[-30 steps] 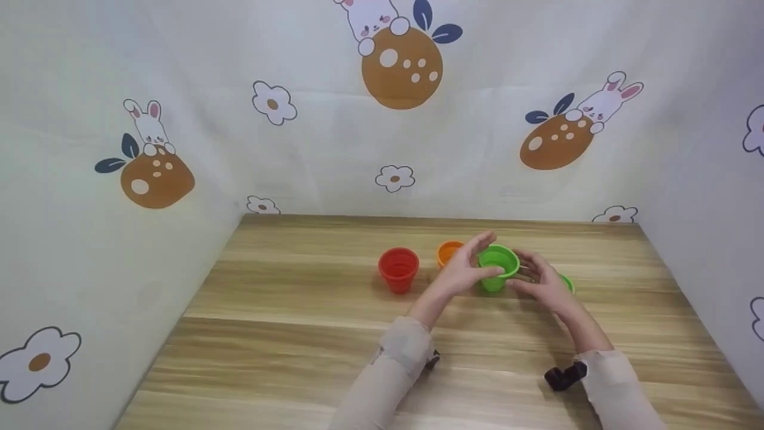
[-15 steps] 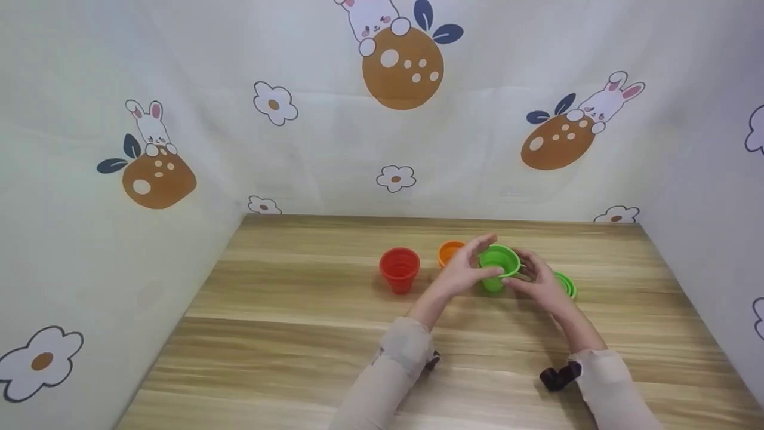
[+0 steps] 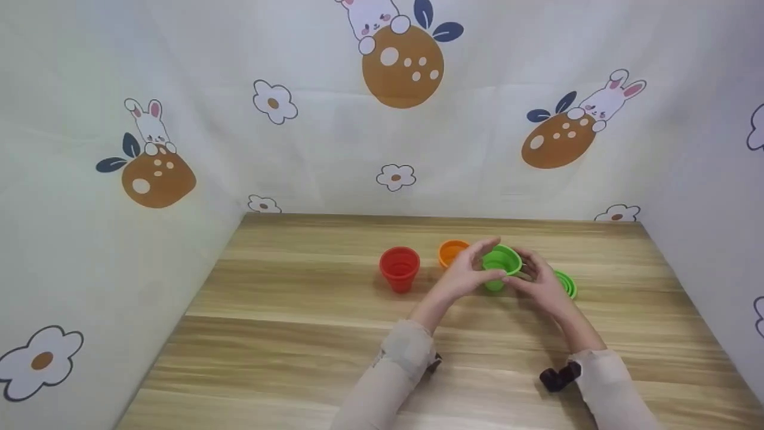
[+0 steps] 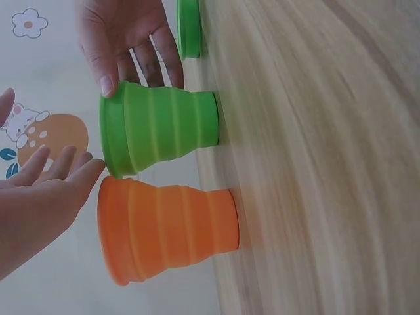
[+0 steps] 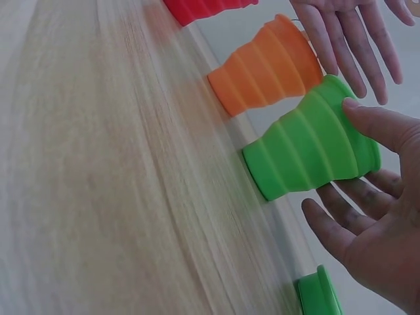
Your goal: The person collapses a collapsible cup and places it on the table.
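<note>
An expanded green silicone cup (image 3: 500, 261) stands upright on the table between both hands. My right hand (image 3: 539, 283) holds its right side, thumb at the near rim and fingers behind the wall, as the right wrist view also shows on the green cup (image 5: 312, 141). On the other side, my left hand (image 3: 467, 276) has its fingers extended, with a fingertip right at the rim in the left wrist view. Close to the left hand, an orange cup (image 4: 169, 226) of the same ridged shape stands expanded, partly hidden in the head view.
Left of the orange cup stands an expanded red cup (image 3: 400, 269). A flat, ringed green piece (image 3: 566, 285) lies right of my right hand. The wood-grain table (image 3: 268, 358) ends at a patterned cloth backdrop (image 3: 322, 143).
My right hand has come slightly left, its thumb now meeting the green cup's near rim. That rim looks less round than before. The left hand has barely moved.
</note>
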A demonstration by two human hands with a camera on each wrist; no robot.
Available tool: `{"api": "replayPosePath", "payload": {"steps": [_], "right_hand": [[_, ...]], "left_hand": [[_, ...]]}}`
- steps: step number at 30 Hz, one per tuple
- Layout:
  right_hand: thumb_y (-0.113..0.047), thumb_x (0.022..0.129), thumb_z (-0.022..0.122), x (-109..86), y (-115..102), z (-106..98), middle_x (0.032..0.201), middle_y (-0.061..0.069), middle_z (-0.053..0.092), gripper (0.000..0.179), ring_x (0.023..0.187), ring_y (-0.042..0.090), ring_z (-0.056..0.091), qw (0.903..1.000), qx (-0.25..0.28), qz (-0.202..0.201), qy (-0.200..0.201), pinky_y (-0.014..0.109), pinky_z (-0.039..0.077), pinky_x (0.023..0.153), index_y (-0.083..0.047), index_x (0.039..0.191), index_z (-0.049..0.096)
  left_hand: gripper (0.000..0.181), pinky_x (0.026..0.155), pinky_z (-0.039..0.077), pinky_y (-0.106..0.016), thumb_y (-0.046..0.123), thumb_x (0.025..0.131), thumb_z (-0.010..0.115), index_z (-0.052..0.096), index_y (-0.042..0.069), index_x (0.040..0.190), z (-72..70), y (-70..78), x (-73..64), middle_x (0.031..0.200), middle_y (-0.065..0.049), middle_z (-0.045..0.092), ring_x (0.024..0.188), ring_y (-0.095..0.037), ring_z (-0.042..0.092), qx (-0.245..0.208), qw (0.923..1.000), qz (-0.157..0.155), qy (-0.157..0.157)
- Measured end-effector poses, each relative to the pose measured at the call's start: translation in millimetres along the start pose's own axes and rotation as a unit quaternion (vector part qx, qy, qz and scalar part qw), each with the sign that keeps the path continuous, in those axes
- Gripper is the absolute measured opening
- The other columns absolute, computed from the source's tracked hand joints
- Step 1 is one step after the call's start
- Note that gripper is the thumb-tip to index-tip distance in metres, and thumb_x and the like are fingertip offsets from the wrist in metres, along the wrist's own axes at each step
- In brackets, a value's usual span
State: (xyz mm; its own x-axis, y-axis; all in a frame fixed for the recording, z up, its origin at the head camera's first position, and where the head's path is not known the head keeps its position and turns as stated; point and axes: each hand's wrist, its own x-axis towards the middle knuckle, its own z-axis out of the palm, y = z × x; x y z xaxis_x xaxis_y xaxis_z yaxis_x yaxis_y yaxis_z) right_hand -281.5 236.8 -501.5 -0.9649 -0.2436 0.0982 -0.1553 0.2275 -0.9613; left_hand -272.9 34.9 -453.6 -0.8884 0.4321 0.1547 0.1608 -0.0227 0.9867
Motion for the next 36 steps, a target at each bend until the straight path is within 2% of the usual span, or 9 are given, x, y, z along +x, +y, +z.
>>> {"api": "replayPosePath", "payload": {"steps": [6, 12, 18, 20, 24, 29, 36], "right_hand": [[-0.007, 0.093, 0.067, -1.1, 0.2, -1.3, 0.156, 0.026, 0.037, 0.070, 0.142, 0.038, 0.037, 1.0000, -0.002, 0.002, 0.004, 0.008, 0.040, 0.101, 0.005, 0.151, 0.029], [-0.005, 0.093, 0.067, -3.3, 2.9, -4.7, 0.154, 0.027, 0.038, 0.068, 0.140, 0.035, 0.039, 0.9998, -0.013, -0.011, 0.012, 0.008, 0.039, 0.101, 0.005, 0.150, 0.031], [-0.001, 0.092, 0.066, -6.0, 5.5, -6.8, 0.153, 0.027, 0.039, 0.066, 0.125, 0.005, 0.050, 0.9995, 0.001, -0.023, 0.020, 0.010, 0.041, 0.101, 0.006, 0.148, 0.033], [-0.001, 0.091, 0.066, -6.5, 6.0, -6.9, 0.152, 0.027, 0.041, 0.065, 0.121, 0.000, 0.050, 0.9994, 0.006, -0.025, 0.025, 0.011, 0.042, 0.102, 0.006, 0.147, 0.035], [-0.004, 0.092, 0.067, -6.8, 5.6, -5.9, 0.152, 0.025, 0.042, 0.064, 0.122, 0.003, 0.051, 0.9994, 0.004, -0.024, 0.023, 0.014, 0.044, 0.103, 0.004, 0.147, 0.036], [-0.007, 0.092, 0.068, -9.2, 7.2, -6.7, 0.150, 0.024, 0.043, 0.064, 0.122, 0.009, 0.053, 0.9995, 0.003, -0.018, 0.024, 0.014, 0.047, 0.100, 0.003, 0.147, 0.036], [-0.006, 0.091, 0.070, -11.0, 13.0, -9.7, 0.147, 0.025, 0.046, 0.064, 0.118, 0.004, 0.055, 0.9992, 0.000, -0.025, 0.032, 0.014, 0.048, 0.099, 0.004, 0.146, 0.037]], "left_hand": [[0.066, 0.123, 0.028, -0.046, 0.003, 0.090, 0.070, 0.041, 0.003, 0.150, 5.0, 1.0, -1.4, 0.156, -0.013, 0.043, 0.148, -0.025, 0.036, 0.033, 0.9994, -0.009, 0.002], [0.068, 0.118, 0.037, -0.047, 0.010, 0.090, 0.073, 0.042, 0.011, 0.150, 12.2, 0.8, -1.5, 0.156, -0.008, 0.043, 0.139, -0.033, 0.046, 0.049, 0.9983, -0.030, 0.003], [0.068, 0.115, 0.040, -0.048, 0.012, 0.088, 0.075, 0.044, 0.012, 0.149, 17.9, -1.1, -1.0, 0.154, -0.011, 0.046, 0.132, -0.037, 0.050, 0.071, 0.9972, -0.020, 0.011], [0.069, 0.116, 0.039, -0.047, 0.012, 0.087, 0.076, 0.045, 0.013, 0.149, 19.1, -1.7, -1.1, 0.156, -0.009, 0.044, 0.134, -0.035, 0.049, 0.077, 0.9967, -0.018, 0.017], [0.067, 0.117, 0.038, -0.048, 0.013, 0.087, 0.077, 0.048, 0.012, 0.147, 20.0, -4.4, -1.3, 0.158, -0.010, 0.040, 0.138, -0.033, 0.047, 0.077, 0.9963, -0.015, 0.036], [0.064, 0.120, 0.033, -0.042, 0.014, 0.086, 0.077, 0.050, 0.012, 0.144, 20.0, -8.5, -1.2, 0.158, -0.007, 0.041, 0.144, -0.024, 0.039, 0.086, 0.9937, -0.014, 0.071], [0.072, 0.119, 0.033, -0.039, 0.014, 0.086, 0.077, 0.043, 0.011, 0.149, 23.2, -12.4, -2.5, 0.157, -0.007, 0.040, 0.143, -0.027, 0.041, 0.090, 0.9934, -0.030, 0.065]]}}
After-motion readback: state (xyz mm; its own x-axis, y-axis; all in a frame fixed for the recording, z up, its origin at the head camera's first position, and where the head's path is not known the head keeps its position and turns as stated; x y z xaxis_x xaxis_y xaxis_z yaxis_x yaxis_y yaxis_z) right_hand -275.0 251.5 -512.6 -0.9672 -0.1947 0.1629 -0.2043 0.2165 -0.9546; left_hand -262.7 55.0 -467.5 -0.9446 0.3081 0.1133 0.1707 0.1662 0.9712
